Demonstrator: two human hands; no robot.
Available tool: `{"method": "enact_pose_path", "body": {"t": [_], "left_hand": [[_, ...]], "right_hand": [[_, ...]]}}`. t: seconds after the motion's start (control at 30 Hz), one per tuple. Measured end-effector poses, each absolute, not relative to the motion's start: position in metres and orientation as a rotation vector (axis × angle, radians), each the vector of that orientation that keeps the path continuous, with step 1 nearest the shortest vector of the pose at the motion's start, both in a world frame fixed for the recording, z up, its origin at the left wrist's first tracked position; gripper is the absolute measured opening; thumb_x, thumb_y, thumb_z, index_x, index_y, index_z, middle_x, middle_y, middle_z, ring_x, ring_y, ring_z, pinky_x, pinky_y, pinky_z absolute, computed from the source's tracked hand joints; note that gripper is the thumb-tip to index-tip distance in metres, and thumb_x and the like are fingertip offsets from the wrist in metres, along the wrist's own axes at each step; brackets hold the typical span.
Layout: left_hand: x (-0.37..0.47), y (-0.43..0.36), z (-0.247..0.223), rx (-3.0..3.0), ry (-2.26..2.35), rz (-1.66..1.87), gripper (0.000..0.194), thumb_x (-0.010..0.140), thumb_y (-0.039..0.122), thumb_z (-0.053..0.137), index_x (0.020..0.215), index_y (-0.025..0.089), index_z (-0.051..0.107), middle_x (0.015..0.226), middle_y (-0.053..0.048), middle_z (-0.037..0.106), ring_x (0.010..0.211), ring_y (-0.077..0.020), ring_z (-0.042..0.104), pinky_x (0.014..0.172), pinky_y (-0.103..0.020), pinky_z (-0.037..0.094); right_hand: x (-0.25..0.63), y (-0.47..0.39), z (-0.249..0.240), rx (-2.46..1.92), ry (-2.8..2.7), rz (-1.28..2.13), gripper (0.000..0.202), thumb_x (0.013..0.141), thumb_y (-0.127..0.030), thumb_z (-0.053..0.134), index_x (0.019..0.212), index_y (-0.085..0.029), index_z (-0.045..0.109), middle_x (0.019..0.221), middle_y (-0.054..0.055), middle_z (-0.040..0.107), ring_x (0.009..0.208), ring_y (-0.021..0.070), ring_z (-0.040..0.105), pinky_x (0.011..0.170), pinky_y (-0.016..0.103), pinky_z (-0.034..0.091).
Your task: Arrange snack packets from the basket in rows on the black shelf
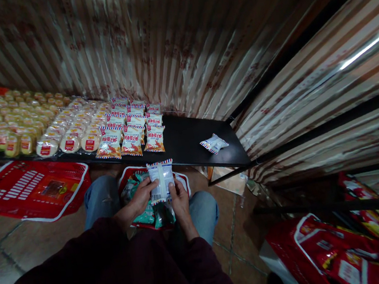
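A white snack packet (161,181) with striped ends, its seamed back facing up, is held between both hands. My left hand (143,195) pinches its left edge, and my right hand (179,199) grips its lower right edge. Beneath them a red basket (184,180) between the knees holds several green packets (145,214). Just beyond, on the black shelf (185,138), stand rows of similar white packets (132,139) with their printed fronts showing. One more packet (214,144) lies alone near the shelf's right end.
Round wrapped cakes (48,145) and yellow wrapped cakes (11,143) fill the shelf's left part. A red basket (31,190) is on the tiled floor at the left. Red bags (339,248) lie at the lower right. Striped curtains (148,40) hang behind the shelf, beside dark metal bars.
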State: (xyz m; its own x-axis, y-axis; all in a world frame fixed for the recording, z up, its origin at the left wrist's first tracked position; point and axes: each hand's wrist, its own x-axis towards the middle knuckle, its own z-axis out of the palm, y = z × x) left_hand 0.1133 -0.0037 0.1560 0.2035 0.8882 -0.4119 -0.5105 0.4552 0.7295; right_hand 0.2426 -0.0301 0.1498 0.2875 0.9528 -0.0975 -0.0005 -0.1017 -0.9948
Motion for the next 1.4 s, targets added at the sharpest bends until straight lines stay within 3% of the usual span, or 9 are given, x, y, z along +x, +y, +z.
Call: {"method": "enact_pose_path", "body": {"t": [0.27,0.43,0.63,0.83,0.97,1.07,1.23,1.4], "left_hand": [[0.122,0.001,0.166,0.603,1.021,1.106,0.050,0.058,0.043,0.079,0.095,0.015,0.063,0.092,-0.008,0.071,0.080,-0.0224,0.066,0.072,-0.033,0.050],[0.125,0.006,0.164,0.651,1.121,1.151,0.048,0.056,0.041,0.079,0.093,0.017,0.059,0.094,-0.008,0.070,0.087,-0.0247,0.065,0.074,-0.034,0.050],[0.132,0.004,0.167,0.811,1.246,1.194,0.045,0.063,0.042,0.072,0.096,0.016,0.057,0.094,-0.008,0.069,0.087,-0.0224,0.064,0.078,-0.035,0.049],[0.132,-0.007,0.181,0.965,1.209,1.170,0.042,0.078,0.041,0.057,0.114,0.019,0.053,0.110,-0.008,0.064,0.098,-0.0206,0.061,0.090,-0.036,0.046],[0.131,-0.009,0.183,1.075,1.243,1.188,0.033,0.084,0.036,0.049,0.112,0.021,0.056,0.119,-0.007,0.059,0.113,-0.0203,0.054,0.099,-0.035,0.040],[0.131,-0.009,0.181,1.179,1.254,1.180,0.031,0.086,0.032,0.046,0.113,0.021,0.058,0.122,-0.006,0.058,0.117,-0.0200,0.051,0.102,-0.036,0.038],[0.129,-0.006,0.178,1.374,1.280,1.193,0.029,0.086,0.029,0.046,0.111,0.023,0.060,0.123,-0.006,0.058,0.119,-0.0194,0.050,0.104,-0.038,0.037],[0.121,0.006,0.174,1.504,1.365,1.251,0.034,0.084,0.024,0.048,0.117,0.023,0.057,0.129,-0.007,0.053,0.124,-0.0207,0.045,0.108,-0.042,0.034]], "right_hand": [[0.242,-0.028,0.148,-1.476,-0.961,1.028,0.036,0.082,-0.048,0.053,0.105,-0.022,0.062,0.104,0.006,0.067,0.093,0.0208,0.061,0.082,0.033,0.048],[0.244,-0.027,0.150,-1.525,-1.187,0.722,0.041,0.083,-0.040,0.055,0.119,-0.021,0.056,0.118,0.010,0.060,0.107,0.0223,0.056,0.092,0.037,0.044],[0.241,-0.025,0.156,-1.526,-1.390,0.491,0.030,0.087,-0.033,0.047,0.110,-0.019,0.061,0.108,0.010,0.062,0.103,0.0225,0.055,0.095,0.042,0.042],[0.238,-0.028,0.171,-1.505,-1.314,0.727,0.040,0.090,-0.040,0.042,0.121,-0.018,0.054,0.119,0.011,0.060,0.112,0.0219,0.054,0.098,0.039,0.041],[0.238,-0.029,0.179,-1.474,-1.249,0.914,0.052,0.086,-0.043,0.051,0.130,-0.018,0.046,0.128,0.011,0.055,0.119,0.0227,0.051,0.101,0.038,0.039],[0.240,-0.027,0.179,-1.492,-1.179,0.996,0.059,0.078,-0.041,0.062,0.129,-0.018,0.046,0.124,0.010,0.058,0.111,0.0234,0.056,0.097,0.038,0.043],[0.247,-0.018,0.173,-1.444,-1.015,1.156,0.049,0.073,-0.038,0.066,0.116,-0.019,0.054,0.107,0.006,0.066,0.093,0.0213,0.063,0.083,0.033,0.050],[0.245,-0.003,0.172,-1.192,-0.851,1.326,0.052,0.074,-0.037,0.067,0.122,-0.025,0.051,0.106,0.004,0.068,0.095,0.0210,0.064,0.085,0.035,0.050]]}}
